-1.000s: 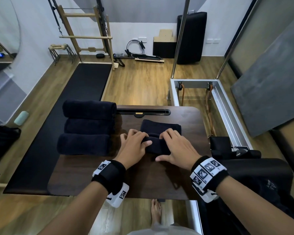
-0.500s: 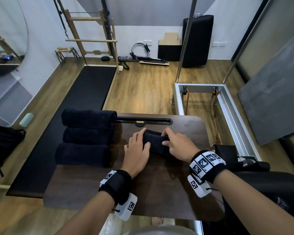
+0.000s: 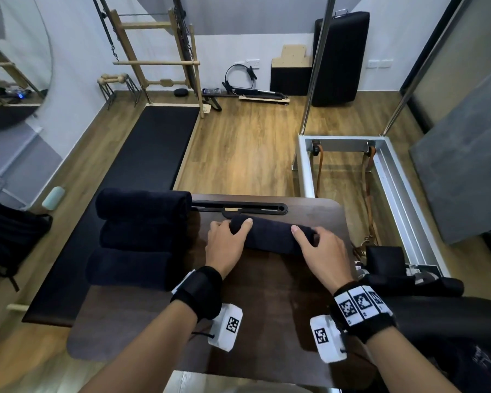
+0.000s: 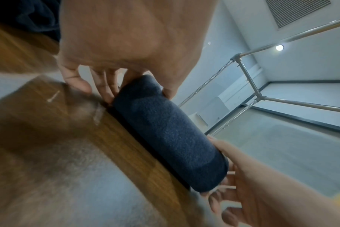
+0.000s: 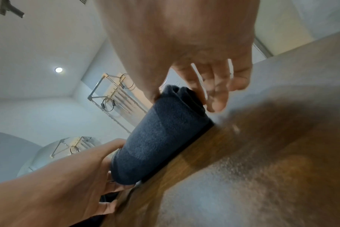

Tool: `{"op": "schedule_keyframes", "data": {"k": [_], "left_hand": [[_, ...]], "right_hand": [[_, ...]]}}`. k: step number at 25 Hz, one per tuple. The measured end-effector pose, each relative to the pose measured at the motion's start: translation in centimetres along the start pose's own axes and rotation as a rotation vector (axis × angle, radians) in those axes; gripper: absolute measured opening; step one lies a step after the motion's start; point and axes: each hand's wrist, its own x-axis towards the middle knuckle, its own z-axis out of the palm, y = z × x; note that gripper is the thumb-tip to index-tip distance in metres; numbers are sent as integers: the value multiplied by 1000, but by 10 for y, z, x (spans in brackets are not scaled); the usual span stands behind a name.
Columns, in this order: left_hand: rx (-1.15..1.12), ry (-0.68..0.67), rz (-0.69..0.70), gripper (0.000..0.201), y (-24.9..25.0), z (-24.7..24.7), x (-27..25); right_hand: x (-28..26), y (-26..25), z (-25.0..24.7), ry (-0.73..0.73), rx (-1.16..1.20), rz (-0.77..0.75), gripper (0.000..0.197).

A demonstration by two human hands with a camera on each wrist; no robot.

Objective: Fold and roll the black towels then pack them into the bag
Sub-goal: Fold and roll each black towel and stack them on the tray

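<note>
The rolled towel (image 3: 271,235) lies on the tabletop (image 3: 267,302) with its long axis running left to right in front of me, a tight dark cylinder, its spiral end showing at the right. I have my left hand (image 3: 227,245) curled round its left end and my right hand (image 3: 322,251) round its right end, thumbs on top, so neither is nearer. Three finished rolls (image 3: 142,236) sit just beside it to the left.
</note>
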Motion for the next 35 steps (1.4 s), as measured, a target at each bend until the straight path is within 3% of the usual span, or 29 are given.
{"op": "schedule_keyframes", "data": {"k": [3,7,12,18,23,28,35], "left_hand": [[25,1,-45,72,2,0,6],[-87,-22,-134,72,4,-1,10],[-343,-22,-168,42,7,0,-5],[-557,21,-4,46,5,-38,-23],[-639,22,127,54,-28,-114,-41],[-652,59,182,37,-82,-181,-53],[-658,114,179,25,-140,-240,-48]], "right_hand": [[0,0,0,-106,150,148,62],[-2,-3,5,-54,477,161,38],[-10,-2,11,-50,648,187,32],[-30,-28,8,-79,943,182,46],[-63,-82,29,-286,1068,142,48],[-96,-133,70,-395,1158,105,55],[-126,-201,133,-147,1139,64,51]]}}
